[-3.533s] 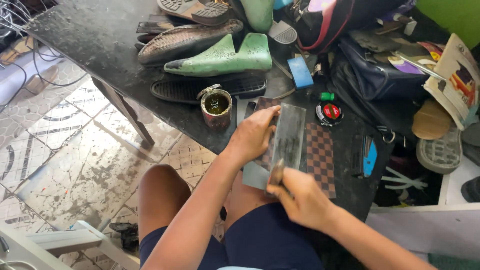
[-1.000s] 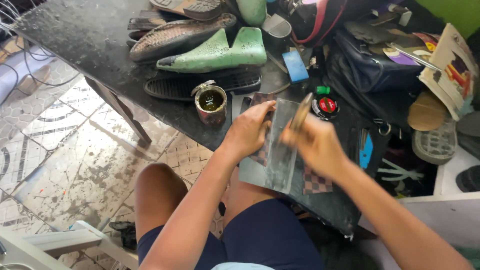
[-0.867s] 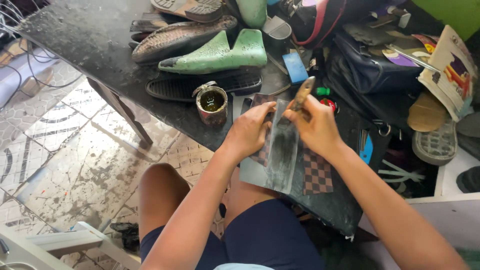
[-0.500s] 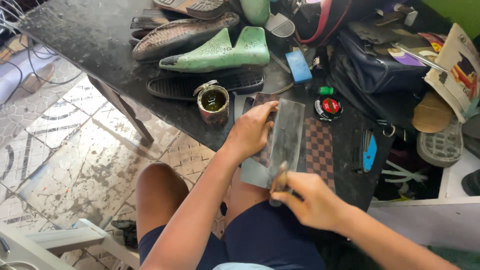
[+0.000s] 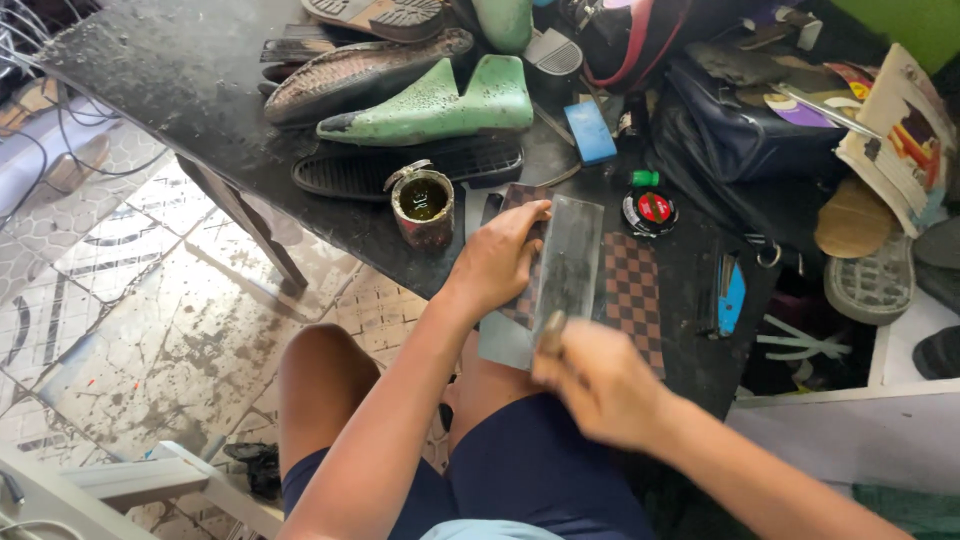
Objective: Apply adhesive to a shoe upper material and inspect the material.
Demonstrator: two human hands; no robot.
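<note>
My left hand [image 5: 498, 260] presses down on the left edge of a long grey flat slab [image 5: 562, 268] lying at the near edge of a dark worktable [image 5: 180, 70]. Under the slab lies a brown checkered sheet [image 5: 632, 292]. My right hand [image 5: 598, 382], blurred with motion, is at the slab's near end, closed around a small tool with a tan handle [image 5: 550, 332]; the tool's working end is hidden. My knees and dark blue shorts are below the table edge.
A rusty tin of dark liquid [image 5: 424, 206] stands left of the slab. Behind it lie a green shoe last [image 5: 430, 108], black soles [image 5: 410, 170], a blue block [image 5: 590, 132] and a red-lidded round tin [image 5: 650, 212]. Bags and soles crowd the right. Tiled floor to the left.
My right hand with the tool has stroked along the slab: at the far end about a second ago, now back at the near end. My left hand stays pressed on the slab.
</note>
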